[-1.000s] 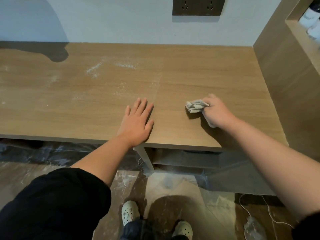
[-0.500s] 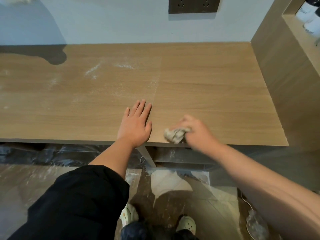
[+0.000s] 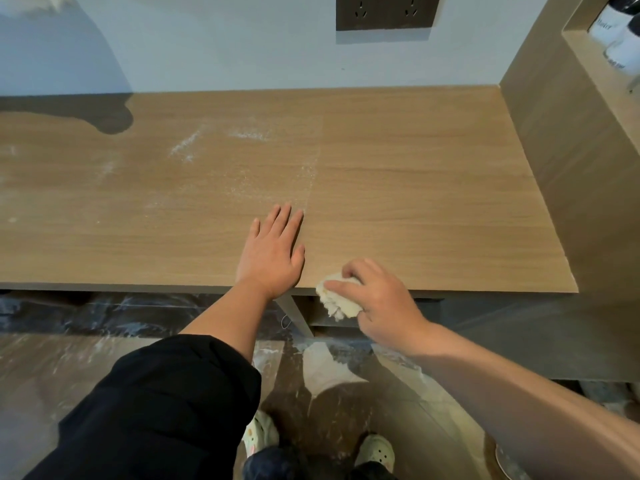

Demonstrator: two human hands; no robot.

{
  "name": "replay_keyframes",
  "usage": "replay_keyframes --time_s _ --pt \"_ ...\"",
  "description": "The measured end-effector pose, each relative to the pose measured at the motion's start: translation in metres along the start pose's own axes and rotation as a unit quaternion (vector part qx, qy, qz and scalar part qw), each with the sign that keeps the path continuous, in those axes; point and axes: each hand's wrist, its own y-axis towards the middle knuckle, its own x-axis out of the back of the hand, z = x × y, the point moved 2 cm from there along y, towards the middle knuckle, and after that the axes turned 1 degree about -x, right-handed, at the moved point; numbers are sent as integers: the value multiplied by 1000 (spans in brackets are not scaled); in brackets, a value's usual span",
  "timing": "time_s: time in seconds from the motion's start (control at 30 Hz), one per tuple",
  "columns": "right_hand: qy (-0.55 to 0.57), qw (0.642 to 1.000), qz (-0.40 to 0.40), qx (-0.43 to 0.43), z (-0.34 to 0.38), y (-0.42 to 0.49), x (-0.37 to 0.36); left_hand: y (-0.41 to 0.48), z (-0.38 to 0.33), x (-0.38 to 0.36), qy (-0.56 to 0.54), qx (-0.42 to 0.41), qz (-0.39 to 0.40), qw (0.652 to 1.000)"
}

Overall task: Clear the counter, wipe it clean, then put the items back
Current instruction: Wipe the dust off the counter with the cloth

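We see the left hand lying flat on the desk close to its front edge, palm down, fingers straight and pointing toward the desk's back edge. Its grip is fully open and has hold of nothing. Just beside it, right at the desk's front edge, the right hand has its grip closed round a crumpled pale cloth, the fingers curling over the top of the wad. The cloth straddles the edge, part of it resting on the desk and part hanging off in front. The two hands are near each other but do not touch. White powder lies in streaks and specks over the desk's left half, thickest toward the back edge. It ends along a straight line that runs from back to front about mid-desk, and the desk's right half shows plain wood grain. A dark shadow falls across the desk's back left corner. Above the desk's back edge rises a pale wall carrying a dark socket plate. At the desk's right end a wooden side panel stands up, with a shelf cut into it that holds white bottles. Below the desk we make out a dusty floor, a pair of pale shoes, and a black sleeve on the left arm.
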Motion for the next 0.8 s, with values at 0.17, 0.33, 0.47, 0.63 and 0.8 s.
replay_keyframes --time_s 0.17,0.33,0.47,0.63,0.8 --pt "-105 915 -80 -381 -52 32 28 1 1 1 4 -5 -1 1000" --pt "-61 972 14 -227 -13 36 0 1 0 1 -4 1 -3 1000" --pt "104 946 -69 -300 -43 51 16 1 1 0 0 1 0 1000" --pt "-135 925 -42 -352 -50 58 12 0 1 1 -8 1 5 1000" --pt "61 947 -83 -305 -32 74 6 -2 -1 8 -53 0 18 998"
